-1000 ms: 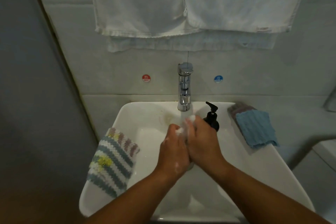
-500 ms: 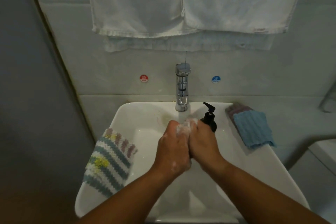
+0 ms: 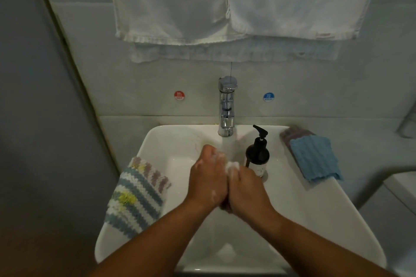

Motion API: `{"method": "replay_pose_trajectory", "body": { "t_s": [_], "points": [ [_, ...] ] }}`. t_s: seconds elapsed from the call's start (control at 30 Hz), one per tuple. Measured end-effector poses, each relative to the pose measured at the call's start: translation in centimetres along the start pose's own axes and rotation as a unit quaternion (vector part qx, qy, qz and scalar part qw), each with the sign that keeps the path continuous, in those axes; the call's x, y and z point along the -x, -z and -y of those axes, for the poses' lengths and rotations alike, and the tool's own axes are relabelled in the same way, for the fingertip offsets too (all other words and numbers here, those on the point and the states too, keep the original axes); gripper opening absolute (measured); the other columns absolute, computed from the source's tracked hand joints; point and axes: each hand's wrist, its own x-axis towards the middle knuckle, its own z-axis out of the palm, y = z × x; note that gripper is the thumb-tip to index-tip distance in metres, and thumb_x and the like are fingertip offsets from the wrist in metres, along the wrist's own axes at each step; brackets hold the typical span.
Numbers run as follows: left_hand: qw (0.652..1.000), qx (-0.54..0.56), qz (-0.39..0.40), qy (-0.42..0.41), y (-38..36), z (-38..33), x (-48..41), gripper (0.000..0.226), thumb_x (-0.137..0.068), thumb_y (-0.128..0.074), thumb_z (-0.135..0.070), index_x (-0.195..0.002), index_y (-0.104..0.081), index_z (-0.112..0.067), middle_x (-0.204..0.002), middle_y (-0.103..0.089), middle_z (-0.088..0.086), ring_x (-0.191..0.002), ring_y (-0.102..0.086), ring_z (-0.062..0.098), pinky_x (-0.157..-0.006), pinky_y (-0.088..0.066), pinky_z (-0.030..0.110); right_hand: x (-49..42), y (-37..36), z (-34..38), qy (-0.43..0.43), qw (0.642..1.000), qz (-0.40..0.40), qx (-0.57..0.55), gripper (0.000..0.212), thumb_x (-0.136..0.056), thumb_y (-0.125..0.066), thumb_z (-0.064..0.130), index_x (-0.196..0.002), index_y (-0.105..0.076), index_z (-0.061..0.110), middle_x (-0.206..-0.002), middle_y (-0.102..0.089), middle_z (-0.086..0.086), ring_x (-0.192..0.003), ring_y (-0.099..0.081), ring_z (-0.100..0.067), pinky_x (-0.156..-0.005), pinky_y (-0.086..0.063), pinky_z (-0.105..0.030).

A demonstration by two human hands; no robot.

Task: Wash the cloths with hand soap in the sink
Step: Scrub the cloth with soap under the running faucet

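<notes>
Over the white sink, my left hand and my right hand are pressed together, both flecked with lather. Between them they grip a small white soapy cloth; only a bit of it shows above my right fingers. Water runs from the chrome faucet just beyond my hands. A black pump bottle of hand soap stands on the rim, right of my hands. A striped knitted cloth hangs over the left rim. A blue cloth lies on a mauve cloth at the right rim.
White towels hang on the wall above the faucet. Red hot and blue cold stickers flank it. A grey wall closes in on the left, and a white fixture sits at the right edge.
My hands have rubbed against each other: the left slid forward toward the faucet and the right drew back. The soap bottle now shows in full.
</notes>
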Motion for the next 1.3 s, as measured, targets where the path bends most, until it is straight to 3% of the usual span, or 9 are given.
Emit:
{"method": "replay_pose_trajectory", "body": {
  "t_s": [0.1, 0.23, 0.4, 0.5, 0.7, 0.87, 0.97, 1.1, 1.3],
  "points": [
    [0.999, 0.010, 0.027, 0.034, 0.1, 0.4, 0.3, 0.023, -0.109, -0.034, -0.034, -0.102, -0.051, -0.020, -0.093, -0.063, 0.002, -0.086, -0.061, 0.022, -0.064, -0.048, 0.027, 0.1, 0.4, 0.6, 0.040, 0.997, -0.060, -0.002, 0.024, -0.101, -0.049, 0.016, -0.080, -0.062, 0.017, -0.076, -0.065, -0.001, -0.070, -0.064, -0.016, -0.067, -0.055, -0.036],
    [0.992, 0.059, 0.102, 0.047, -0.8, -0.7, 3.0, 0.028, -0.107, -0.034, -0.047, -0.103, -0.048, -0.025, -0.096, -0.063, 0.003, -0.087, -0.065, 0.020, -0.069, -0.061, 0.038, -2.6, 1.0, -1.0, -0.095, 0.980, -0.110, -0.136, 0.037, -0.102, -0.045, 0.026, -0.068, -0.058, 0.019, -0.066, -0.061, 0.000, -0.065, -0.059, -0.016, -0.064, -0.050, -0.038],
    [0.999, 0.015, 0.005, 0.045, 0.1, -0.3, 0.2, 0.018, -0.108, -0.038, -0.033, -0.105, -0.050, -0.020, -0.092, -0.061, -0.001, -0.082, -0.061, 0.015, -0.061, -0.049, 0.026, 0.0, -0.2, -0.2, -0.034, 0.996, -0.014, -0.079, 0.043, -0.107, -0.035, 0.026, -0.075, -0.063, 0.017, -0.064, -0.068, -0.007, -0.055, -0.067, -0.016, -0.053, -0.054, -0.029],
    [0.998, 0.013, 0.009, 0.059, -0.2, -0.2, 0.6, 0.025, -0.108, -0.033, -0.037, -0.106, -0.051, -0.020, -0.094, -0.062, 0.001, -0.083, -0.061, 0.016, -0.061, -0.049, 0.025, -0.4, 0.4, 0.3, 0.015, 0.997, -0.072, -0.038, 0.043, -0.107, -0.036, 0.023, -0.067, -0.053, 0.022, -0.062, -0.060, 0.003, -0.054, -0.059, -0.003, -0.050, -0.042, -0.013],
    [0.996, 0.050, 0.075, 0.000, -0.4, -1.3, 2.5, 0.019, -0.109, -0.036, -0.032, -0.110, -0.049, -0.018, -0.087, -0.060, -0.006, -0.071, -0.061, 0.001, -0.051, -0.046, 0.010, -1.6, 0.6, -1.3, -0.057, 0.992, -0.078, -0.084, 0.037, -0.104, -0.046, 0.025, -0.071, -0.061, 0.015, -0.066, -0.066, -0.006, -0.062, -0.065, -0.021, -0.065, -0.059, -0.047],
    [0.999, -0.019, 0.018, 0.030, 0.0, 0.3, 0.6, 0.016, -0.109, -0.037, -0.033, -0.105, -0.048, -0.022, -0.089, -0.061, -0.007, -0.080, -0.061, 0.014, -0.054, -0.043, 0.011, 0.5, 0.6, 1.1, 0.029, 0.998, -0.054, -0.031, 0.040, -0.105, -0.044, 0.017, -0.067, -0.054, 0.024, -0.059, -0.059, 0.005, -0.052, -0.059, 0.001, -0.055, -0.043, -0.005],
    [0.996, 0.031, 0.079, 0.040, -0.4, -0.4, 2.0, 0.022, -0.109, -0.035, -0.033, -0.107, -0.050, -0.016, -0.091, -0.063, 0.002, -0.075, -0.061, 0.014, -0.048, -0.045, 0.013, -1.6, 1.4, 0.7, 0.008, 0.985, -0.154, -0.079, 0.042, -0.106, -0.041, 0.026, -0.066, -0.052, 0.020, -0.062, -0.056, 0.003, -0.056, -0.053, -0.002, -0.056, -0.041, -0.020],
    [0.997, 0.050, 0.067, 0.010, 0.0, -1.7, 1.9, 0.023, -0.109, -0.034, -0.034, -0.106, -0.051, -0.018, -0.087, -0.060, -0.003, -0.073, -0.058, 0.008, -0.046, -0.042, 0.010, -1.9, 1.6, 0.4, -0.045, 0.993, -0.098, -0.047, 0.036, -0.102, -0.045, 0.023, -0.070, -0.060, 0.014, -0.070, -0.065, -0.005, -0.066, -0.063, -0.020, -0.068, -0.056, -0.045],
    [0.999, -0.017, 0.027, 0.042, 0.2, -0.2, 0.3, 0.021, -0.108, -0.036, -0.034, -0.104, -0.050, -0.019, -0.091, -0.062, -0.002, -0.082, -0.060, 0.016, -0.069, -0.052, 0.034, 0.2, 0.6, 1.4, 0.031, 0.993, -0.086, -0.074, 0.030, -0.106, -0.043, 0.021, -0.082, -0.060, 0.014, -0.072, -0.063, 0.001, -0.062, -0.061, -0.003, -0.051, -0.044, -0.015]
  ]
}}
